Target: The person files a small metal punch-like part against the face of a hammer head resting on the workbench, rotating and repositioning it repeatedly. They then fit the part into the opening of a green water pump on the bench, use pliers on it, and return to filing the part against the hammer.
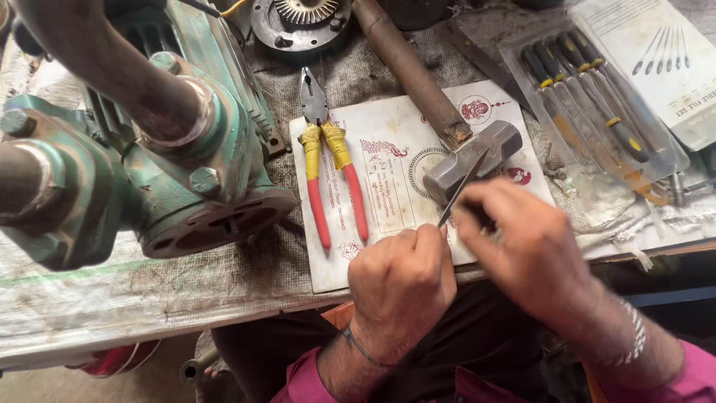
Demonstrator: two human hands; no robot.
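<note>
My left hand (401, 280) is closed into a fist at the bench's front edge, pinching something small that its fingers hide. My right hand (526, 242) grips the dark handle of a thin metal file (462, 186), whose blade slants up and away, its lower end touching the left fingertips. Just beyond the hands lies a hammer (471, 158) with a steel head and a long brown handle, resting on a printed white card (395, 168).
Red-and-yellow-handled pliers (328, 160) lie on the card's left side. A large green pump housing (164, 142) fills the left of the bench. A clear pouch of several needle files (597, 104) lies at the right. A round toothed metal part (302, 22) sits at the back.
</note>
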